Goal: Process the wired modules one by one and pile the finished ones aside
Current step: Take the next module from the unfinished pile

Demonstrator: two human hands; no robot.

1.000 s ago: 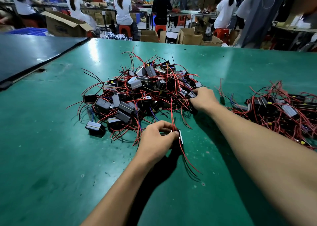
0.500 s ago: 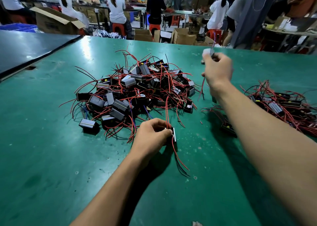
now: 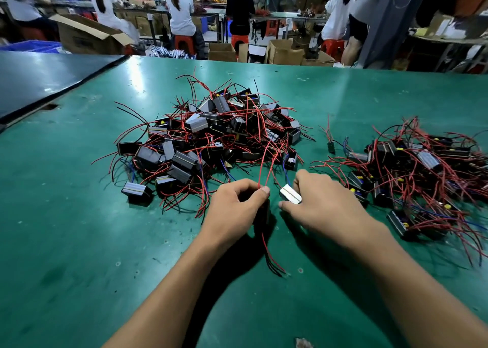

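Note:
A big heap of small black modules with red and black wires (image 3: 211,136) lies on the green table (image 3: 79,242) ahead of me. A second, flatter pile of such modules (image 3: 422,173) spreads at the right. My left hand (image 3: 235,210) grips one module, mostly hidden under the fingers, its red and black wires trailing toward me and two red wires rising from the thumb. My right hand (image 3: 319,202) holds another module (image 3: 290,195), its pale grey face showing between thumb and fingers. The hands sit close together in front of the big heap.
A lone module (image 3: 331,147) lies between the two piles. A dark table (image 3: 39,78) joins at the left along a raised edge. Cardboard boxes, red stools and several seated workers fill the background beyond the far table edge. A small scrap (image 3: 303,343) lies near me.
My right hand, which had lifted a module out of the heap and up high, has come down next to my left hand with the module in it. The left hand stayed put.

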